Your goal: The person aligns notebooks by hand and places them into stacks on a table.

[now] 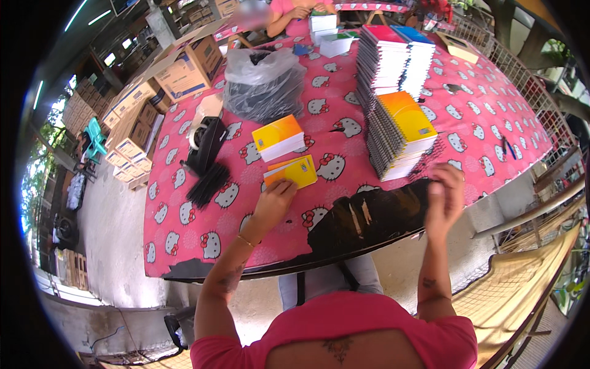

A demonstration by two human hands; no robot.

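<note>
My left hand [281, 193] pinches the near edge of a thin yellow-and-orange notebook cover [301, 171], which lies on the table. Just beyond it sits a stack of yellow-orange notebooks without spirals [278, 136], white page edges facing me. My right hand [445, 195] is raised over the table's front edge, slightly blurred, thumb apart from the fingers, with nothing seen in it. Close to that hand rises a pile of spiral notebooks [405, 120] with yellow-orange covers and black coils. Taller piles of red-covered [385, 34] and blue-covered spiral notebooks [415, 35] stand behind it.
Black wire coils [209, 184] lie at left beside a black box [208, 144] and a tape roll [196, 134]. A plastic bag [264, 86] of dark material stands behind. Dark pens [509, 147] lie right; cartons [184, 71] stand left. Another person [298, 18] works across the table.
</note>
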